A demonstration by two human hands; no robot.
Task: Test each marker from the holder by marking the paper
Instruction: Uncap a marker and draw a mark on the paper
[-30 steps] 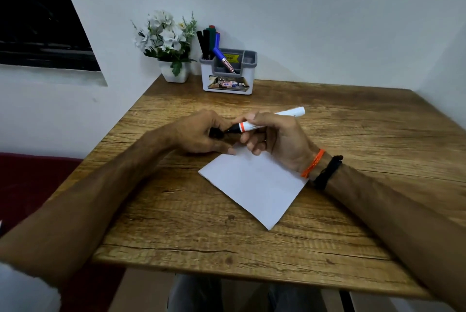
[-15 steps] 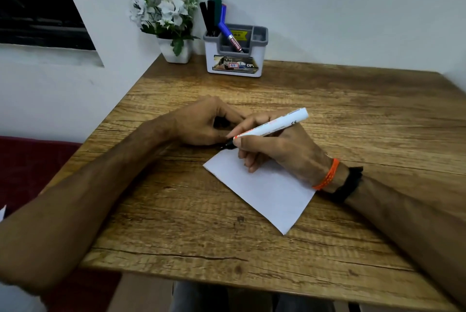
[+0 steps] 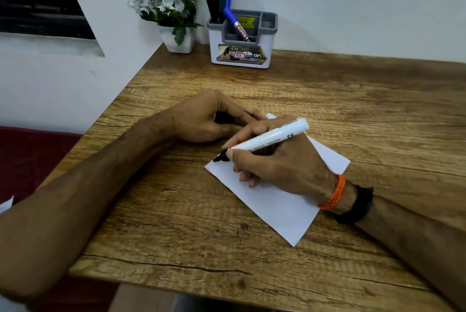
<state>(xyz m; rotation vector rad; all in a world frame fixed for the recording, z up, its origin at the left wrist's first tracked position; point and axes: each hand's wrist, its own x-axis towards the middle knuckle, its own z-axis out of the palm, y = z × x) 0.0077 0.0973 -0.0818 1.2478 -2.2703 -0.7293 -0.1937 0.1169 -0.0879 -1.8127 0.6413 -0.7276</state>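
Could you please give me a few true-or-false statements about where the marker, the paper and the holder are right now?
1. The right hand holds the white marker with its black tip at the paper's left corner. True.
2. The marker still has its cap on. False: the black tip is bare.
3. The holder stands at the back of the table, beside a flower pot. True.
4. The holder is empty. False: several markers stand in it.
5. The left hand rests flat in the paper's middle. False: its fingers are curled, at the paper's far corner.
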